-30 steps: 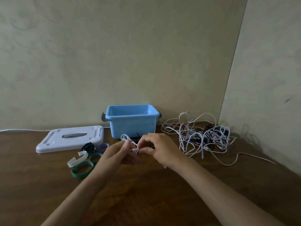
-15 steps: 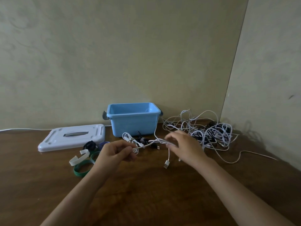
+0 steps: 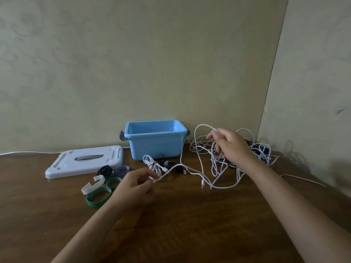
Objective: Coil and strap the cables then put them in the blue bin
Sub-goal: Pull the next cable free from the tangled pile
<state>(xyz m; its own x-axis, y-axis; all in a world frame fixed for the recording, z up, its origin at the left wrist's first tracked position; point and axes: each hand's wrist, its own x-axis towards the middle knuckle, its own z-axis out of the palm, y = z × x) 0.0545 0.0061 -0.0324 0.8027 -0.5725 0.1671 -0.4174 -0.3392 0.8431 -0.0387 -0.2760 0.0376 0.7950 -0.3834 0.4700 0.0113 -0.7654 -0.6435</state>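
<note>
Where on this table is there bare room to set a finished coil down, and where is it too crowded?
Bare wood lies along the near edge of the table, between the two forearms. It is crowded left around the straps and lid, in front of the blue bin where coiled cables lie, and right under the tangled cables.

My right hand (image 3: 230, 147) hides part of the tangled cables (image 3: 260, 150) behind it. Both my forearms are cut off by the lower edge.

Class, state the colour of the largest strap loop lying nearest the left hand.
The largest strap loop is dark green, seen in the head view.
</note>
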